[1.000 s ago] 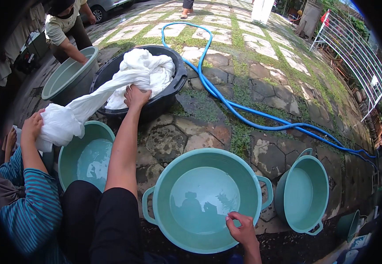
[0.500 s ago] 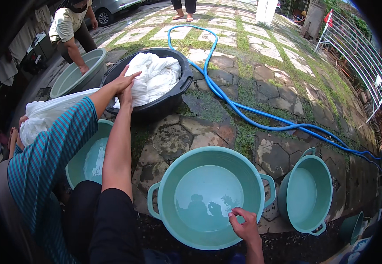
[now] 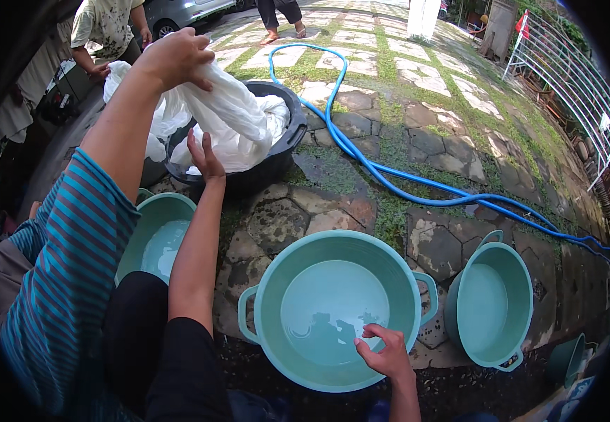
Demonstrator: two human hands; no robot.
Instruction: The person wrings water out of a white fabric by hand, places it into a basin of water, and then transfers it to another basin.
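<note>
My left hand [image 3: 203,151] reaches out to a black tub [image 3: 287,144] and lies with spread fingers against a large wet white cloth [image 3: 238,119] that fills it. Another person's hand [image 3: 175,56], on a striped-sleeved arm, grips that cloth and lifts part of it above the tub. My right hand [image 3: 388,354] is curled over the near rim of a big teal basin [image 3: 266,295] holding shallow water, right in front of me.
A second teal basin [image 3: 491,306] stands to the right, a third [image 3: 157,232] on the left under the striped arm. A blue hose [image 3: 417,193] snakes over the mossy stone paving. A crouching person [image 3: 108,24] works at the far left; a white rack [image 3: 572,77] stands far right.
The striped-sleeved arm has swung over and raised the white cloth high above the black tub. My left hand has loosened from gripping to resting on the cloth. My right hand stays on the basin rim.
</note>
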